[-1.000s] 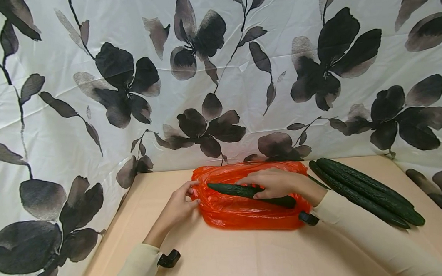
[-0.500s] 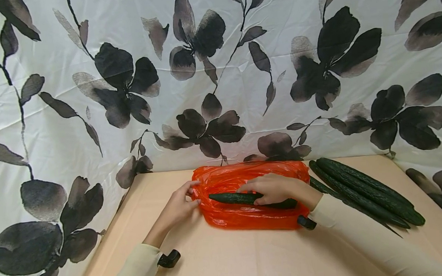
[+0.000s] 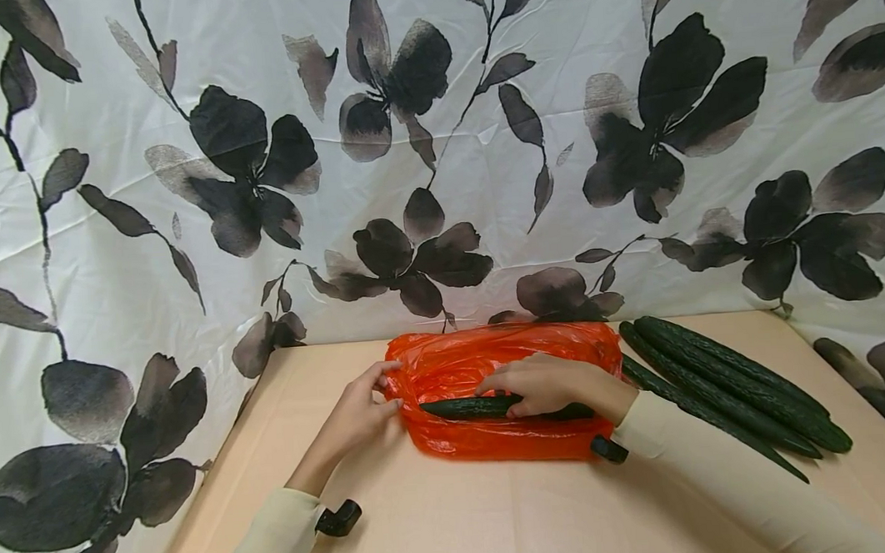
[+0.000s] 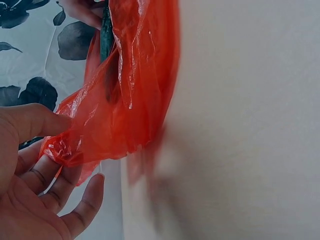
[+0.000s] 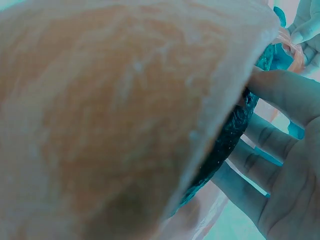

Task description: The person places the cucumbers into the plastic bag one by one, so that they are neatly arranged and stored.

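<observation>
Cucumber [image 3: 468,407], dark green, lies lengthwise on an orange plastic bag [image 3: 492,366] at the lower centre of the head view. Largest in frame is the floral curtain [image 3: 435,143], white with black blossoms, filling the upper half and both sides. Below it lies the tan table [image 3: 463,518]. Three more cucumbers [image 3: 726,387] lie side by side at centre right, just beside the bag. The right hand [image 3: 549,384] covers the cucumber's right half, fingers curled round it; the right wrist view shows them wrapped about the dark skin. The left hand [image 3: 359,410] pinches the bag's left edge between thumb and fingers, seen gathered in the left wrist view [image 4: 65,150].
</observation>
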{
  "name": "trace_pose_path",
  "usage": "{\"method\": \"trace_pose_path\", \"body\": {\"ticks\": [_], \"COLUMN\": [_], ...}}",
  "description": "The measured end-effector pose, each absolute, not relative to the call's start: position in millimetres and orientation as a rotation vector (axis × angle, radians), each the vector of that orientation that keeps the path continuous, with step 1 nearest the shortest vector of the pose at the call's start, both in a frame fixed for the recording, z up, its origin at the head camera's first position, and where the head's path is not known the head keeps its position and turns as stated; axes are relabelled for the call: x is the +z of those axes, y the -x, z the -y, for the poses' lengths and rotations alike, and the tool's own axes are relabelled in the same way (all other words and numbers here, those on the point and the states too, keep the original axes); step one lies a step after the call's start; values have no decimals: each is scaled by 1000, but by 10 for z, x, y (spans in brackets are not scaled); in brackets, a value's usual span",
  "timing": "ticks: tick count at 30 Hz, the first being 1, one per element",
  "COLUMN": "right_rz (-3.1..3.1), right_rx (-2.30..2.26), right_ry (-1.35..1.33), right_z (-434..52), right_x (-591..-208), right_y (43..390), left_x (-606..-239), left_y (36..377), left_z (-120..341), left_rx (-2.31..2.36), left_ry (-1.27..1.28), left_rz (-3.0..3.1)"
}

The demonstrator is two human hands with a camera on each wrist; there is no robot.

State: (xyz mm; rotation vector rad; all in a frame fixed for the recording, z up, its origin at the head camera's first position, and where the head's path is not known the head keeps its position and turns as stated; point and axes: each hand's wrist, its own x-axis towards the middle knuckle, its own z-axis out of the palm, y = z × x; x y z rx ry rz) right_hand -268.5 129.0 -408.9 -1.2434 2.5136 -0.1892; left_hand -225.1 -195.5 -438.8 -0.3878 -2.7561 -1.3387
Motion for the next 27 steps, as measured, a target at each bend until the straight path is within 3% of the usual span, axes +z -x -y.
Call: {"method": "trace_pose_path", "body": {"ticks": [27], "right_rz": [-2347], "right_rx": [-349], "right_ry": [1311], "right_z": [-1435], "right_x": [-4120], "right_y": [2807], "left_x": [-4391], "left_y": [2248], "left_z": [1935], "left_rx": [-1369], "left_ry": [398], "left_rz": [2743]}}
